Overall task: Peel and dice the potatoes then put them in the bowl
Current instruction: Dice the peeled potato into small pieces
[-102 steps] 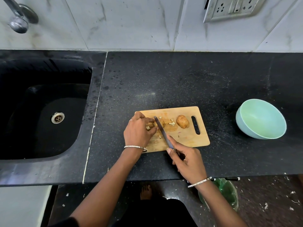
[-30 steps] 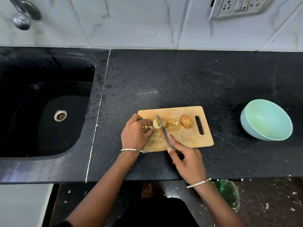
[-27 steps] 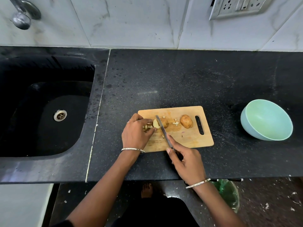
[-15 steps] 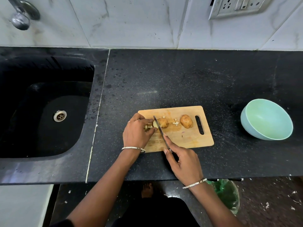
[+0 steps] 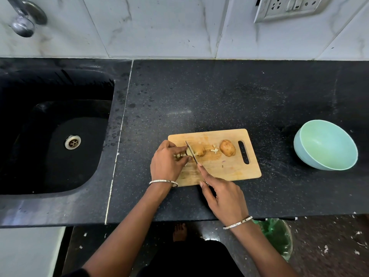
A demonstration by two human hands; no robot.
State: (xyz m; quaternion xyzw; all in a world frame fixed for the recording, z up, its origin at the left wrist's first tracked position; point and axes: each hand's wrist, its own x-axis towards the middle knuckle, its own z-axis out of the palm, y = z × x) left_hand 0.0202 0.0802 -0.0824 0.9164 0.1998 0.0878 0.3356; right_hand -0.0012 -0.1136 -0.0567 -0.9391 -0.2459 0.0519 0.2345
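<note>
A wooden cutting board (image 5: 227, 168) lies on the black counter. On it my left hand (image 5: 166, 162) pinches a partly cut potato (image 5: 199, 150) at its left end. My right hand (image 5: 223, 194) grips a knife (image 5: 191, 152) by the handle, forefinger laid along the blade, and the blade stands in the potato just right of my left fingertips. A whole unpeeled potato (image 5: 227, 148) rests near the board's handle slot. A few small cut bits (image 5: 214, 150) lie between the two potatoes. The pale green bowl (image 5: 303, 148) sits far right with nothing in it.
A black sink (image 5: 50, 132) with a metal drain fills the left side, a tap (image 5: 22, 25) above it. A socket plate (image 5: 289, 7) is on the tiled wall. Below the counter edge stands a bin with a green bag (image 5: 277, 236).
The knife has shifted left along the potato over the last second, closer to my left fingertips. My right hand has moved slightly left with it.
</note>
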